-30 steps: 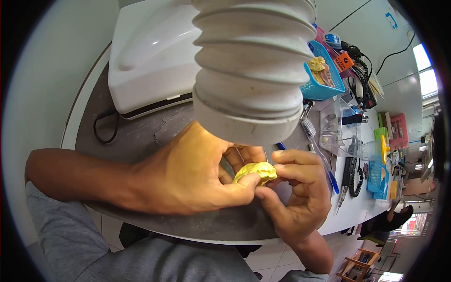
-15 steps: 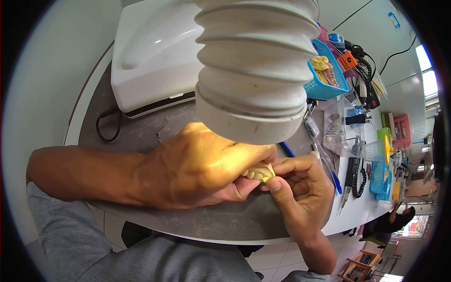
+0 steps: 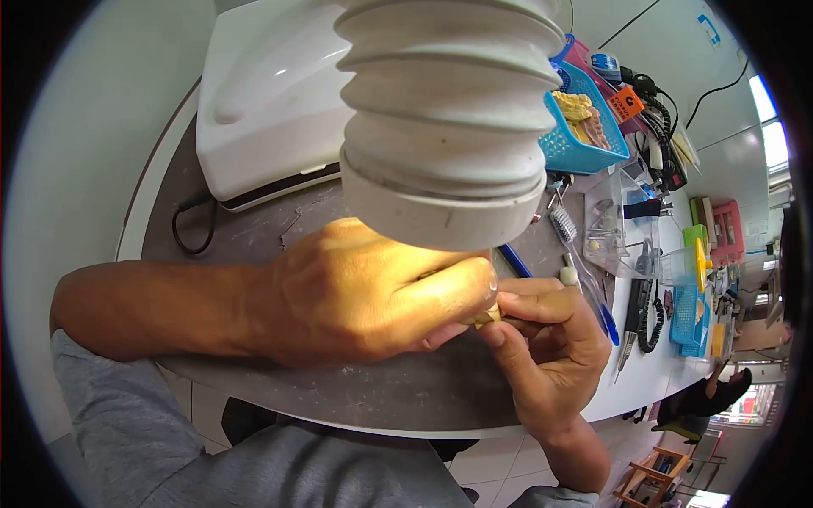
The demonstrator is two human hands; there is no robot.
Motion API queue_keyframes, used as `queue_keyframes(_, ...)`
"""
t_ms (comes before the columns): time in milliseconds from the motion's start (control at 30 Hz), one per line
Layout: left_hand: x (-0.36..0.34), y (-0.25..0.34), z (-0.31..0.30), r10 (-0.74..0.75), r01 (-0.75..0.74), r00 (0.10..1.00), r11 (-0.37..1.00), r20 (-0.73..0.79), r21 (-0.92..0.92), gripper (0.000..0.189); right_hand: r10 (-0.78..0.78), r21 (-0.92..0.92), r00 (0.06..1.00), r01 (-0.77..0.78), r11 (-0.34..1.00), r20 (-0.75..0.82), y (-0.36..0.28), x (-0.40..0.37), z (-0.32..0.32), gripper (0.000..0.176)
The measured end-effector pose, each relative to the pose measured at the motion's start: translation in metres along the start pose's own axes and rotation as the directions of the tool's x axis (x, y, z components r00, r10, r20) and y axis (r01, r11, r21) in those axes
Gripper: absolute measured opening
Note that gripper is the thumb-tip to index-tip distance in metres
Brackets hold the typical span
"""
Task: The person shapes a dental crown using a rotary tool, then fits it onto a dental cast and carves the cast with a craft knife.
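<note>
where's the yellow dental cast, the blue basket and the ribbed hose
yellow dental cast (image 3: 487,318): head view, on the small edge that shows
blue basket (image 3: 572,156): head view, on its near wall
ribbed hose (image 3: 440,118): head view, on a middle rib

Dental lab workbench, suction hose (image 3: 445,118), tooth casts in blue basket (image 3: 584,127)

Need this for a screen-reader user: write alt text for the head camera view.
The left hand and right hand pinch a small yellow piece, mostly hidden, over a grey bench, beneath a white ribbed hose. A white machine sits behind; a blue basket stands at right.
</note>
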State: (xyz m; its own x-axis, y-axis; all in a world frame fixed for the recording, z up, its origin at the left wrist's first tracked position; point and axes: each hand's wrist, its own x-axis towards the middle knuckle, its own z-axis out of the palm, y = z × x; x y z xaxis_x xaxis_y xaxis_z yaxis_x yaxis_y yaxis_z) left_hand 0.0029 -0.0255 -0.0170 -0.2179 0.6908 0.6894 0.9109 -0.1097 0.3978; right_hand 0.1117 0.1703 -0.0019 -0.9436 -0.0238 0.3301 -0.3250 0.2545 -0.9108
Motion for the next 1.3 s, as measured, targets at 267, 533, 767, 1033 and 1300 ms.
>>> queue_keyframes(267,0.003,0.007,-0.006,-0.074,0.076,0.997,0.995,0.023,-0.062,0.027,-0.001,-0.071,1.0,0.001,0.997,-0.003,0.0,-0.001,0.0,0.022)
queue_keyframes(533,0.006,0.01,0.0,-0.613,0.581,0.657,0.04,0.439,-0.813,0.029,-0.029,-0.285,1.0,0.03,0.958,0.009,-0.001,0.003,0.0,0.035)
queue_keyframes(767,0.012,-0.003,-0.022,-0.504,0.613,0.637,-0.126,0.583,-0.78,0.042,-0.01,-0.246,0.99,0.045,0.968,0.142,-0.013,0.033,-0.016,0.036)
queue_keyframes(1033,0.007,-0.011,-0.013,-0.522,0.475,0.725,-0.095,0.45,-0.875,0.037,0.099,-0.14,0.994,-0.093,0.986,0.041,0.003,0.032,-0.008,0.05)
queue_keyframes(1300,-0.02,-0.016,0.001,-0.547,0.416,0.815,0.323,0.191,-0.85,0.042,-0.105,-0.491,0.985,0.159,0.857,0.137,0.004,0.034,-0.006,0.064)
